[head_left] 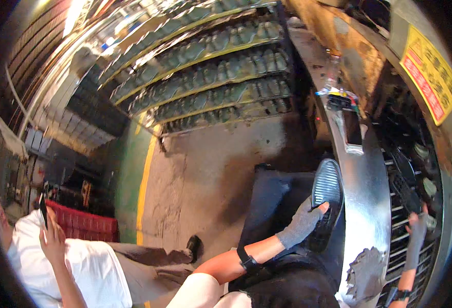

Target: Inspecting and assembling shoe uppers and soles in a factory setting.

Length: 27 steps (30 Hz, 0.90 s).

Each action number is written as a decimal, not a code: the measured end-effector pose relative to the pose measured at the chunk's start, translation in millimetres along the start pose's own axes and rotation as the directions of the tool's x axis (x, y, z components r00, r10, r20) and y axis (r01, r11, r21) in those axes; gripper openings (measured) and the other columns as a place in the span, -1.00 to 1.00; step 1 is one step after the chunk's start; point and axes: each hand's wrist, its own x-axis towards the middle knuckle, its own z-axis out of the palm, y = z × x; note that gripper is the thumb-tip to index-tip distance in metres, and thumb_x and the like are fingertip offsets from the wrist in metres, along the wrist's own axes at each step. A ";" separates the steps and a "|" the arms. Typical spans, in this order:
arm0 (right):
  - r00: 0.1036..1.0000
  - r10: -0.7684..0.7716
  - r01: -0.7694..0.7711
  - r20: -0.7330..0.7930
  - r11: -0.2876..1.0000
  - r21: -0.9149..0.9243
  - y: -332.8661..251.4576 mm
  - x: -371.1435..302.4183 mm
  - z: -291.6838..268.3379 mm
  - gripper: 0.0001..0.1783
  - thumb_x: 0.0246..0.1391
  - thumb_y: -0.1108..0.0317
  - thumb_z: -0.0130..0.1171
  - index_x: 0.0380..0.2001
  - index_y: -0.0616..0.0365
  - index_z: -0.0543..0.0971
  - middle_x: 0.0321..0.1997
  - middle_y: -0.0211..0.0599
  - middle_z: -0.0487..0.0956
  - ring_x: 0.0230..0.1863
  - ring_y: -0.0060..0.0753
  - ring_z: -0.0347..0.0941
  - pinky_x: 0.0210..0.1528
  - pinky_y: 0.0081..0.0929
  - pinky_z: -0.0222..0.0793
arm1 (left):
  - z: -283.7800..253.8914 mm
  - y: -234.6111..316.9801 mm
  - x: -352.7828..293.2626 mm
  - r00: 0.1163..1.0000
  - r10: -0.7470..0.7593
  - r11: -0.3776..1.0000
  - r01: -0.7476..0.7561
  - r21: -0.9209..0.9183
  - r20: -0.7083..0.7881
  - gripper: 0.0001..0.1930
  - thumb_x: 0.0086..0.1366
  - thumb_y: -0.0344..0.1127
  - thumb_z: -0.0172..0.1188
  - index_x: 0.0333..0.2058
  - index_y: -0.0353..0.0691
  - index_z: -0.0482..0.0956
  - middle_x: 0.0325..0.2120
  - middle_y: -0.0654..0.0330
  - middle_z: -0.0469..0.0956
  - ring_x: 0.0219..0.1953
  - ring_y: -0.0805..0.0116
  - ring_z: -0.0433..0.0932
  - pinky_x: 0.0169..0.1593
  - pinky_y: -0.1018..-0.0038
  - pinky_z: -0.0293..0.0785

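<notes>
My left hand (pixel 302 226), in a grey fingerless glove, is closed round a black shoe sole (pixel 327 187). The sole is held lengthwise beside the metal ledge, and its glossy ridged face shows. My thumb presses on its surface. On the far right, my right hand (pixel 417 228), gloved alike, reaches over a rack of metal bars (pixel 398 226). Its fingers are bent at the near end of a dark, sole-like piece (pixel 406 182), next to a small pale part (pixel 431 221). What the fingers hold there is too small to make out.
A shiny metal ledge (pixel 362 200) runs between my hands, with a grey rag (pixel 365 272) and a phone-like dark device (pixel 352 127) on it. A shelf rack (pixel 210 87) of shoe-shaped items stands ahead. At left, a person (pixel 72 267) holds a thin dark object.
</notes>
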 end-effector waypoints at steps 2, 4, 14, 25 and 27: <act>0.977 0.211 -0.186 -0.030 0.916 0.356 141.8 41.6 -144.6 -0.28 0.33 -0.21 0.22 0.42 -0.18 0.43 0.13 -0.25 0.66 -0.29 -0.43 0.48 -0.29 -0.38 0.47 | -6.4 2.6 -2.3 0.990 0.084 0.996 -0.087 0.019 0.117 -0.50 0.51 -0.16 0.23 0.29 -0.31 0.46 0.14 0.23 0.56 0.13 0.40 0.47 0.31 0.41 0.37; 0.997 0.075 -0.052 -0.006 0.735 0.676 106.2 12.3 -134.5 -0.29 0.30 -0.28 0.21 0.27 -0.01 0.54 -0.22 -0.37 0.71 -0.48 -0.48 0.40 -0.41 -0.42 0.35 | -25.0 -26.5 -9.5 0.985 -0.080 0.997 0.078 0.016 0.153 -0.59 0.51 -0.20 0.23 0.20 -0.31 0.54 0.08 0.21 0.60 0.09 0.37 0.53 0.25 0.39 0.45; 0.962 0.241 -0.024 -0.129 0.547 0.837 93.7 94.6 -80.5 -0.60 0.33 -0.20 0.21 -0.11 -0.13 0.61 -0.16 -0.41 0.68 -0.16 -0.30 0.64 -0.06 -0.11 0.60 | -53.4 -23.6 -29.4 0.973 -0.228 0.964 0.232 0.132 -0.043 -0.49 0.50 -0.20 0.21 0.33 -0.26 0.42 0.13 0.17 0.55 0.11 0.41 0.47 0.22 0.42 0.38; 0.828 0.031 -0.327 0.560 0.839 0.436 -33.5 -128.7 62.8 -0.06 0.13 -0.11 0.40 0.43 0.18 0.34 0.08 -0.30 0.62 0.07 -0.44 0.59 0.11 -0.37 0.55 | -17.4 33.7 -3.4 0.975 0.151 0.988 -0.145 -0.050 0.163 -0.20 0.51 0.09 0.15 0.49 -0.27 0.11 0.26 -0.05 0.39 0.30 0.05 0.44 0.40 0.14 0.34; 0.747 -0.067 -0.240 0.662 0.901 0.362 -95.9 -165.1 121.2 0.14 0.05 -0.13 0.47 0.52 0.26 0.21 0.38 -0.03 0.47 0.36 -0.33 0.43 0.33 -0.29 0.39 | 2.6 30.2 6.0 0.962 0.182 0.973 -0.146 -0.180 0.202 -0.16 0.52 0.16 0.12 0.56 -0.03 -0.05 0.37 -0.05 0.29 0.37 0.07 0.38 0.44 0.10 0.28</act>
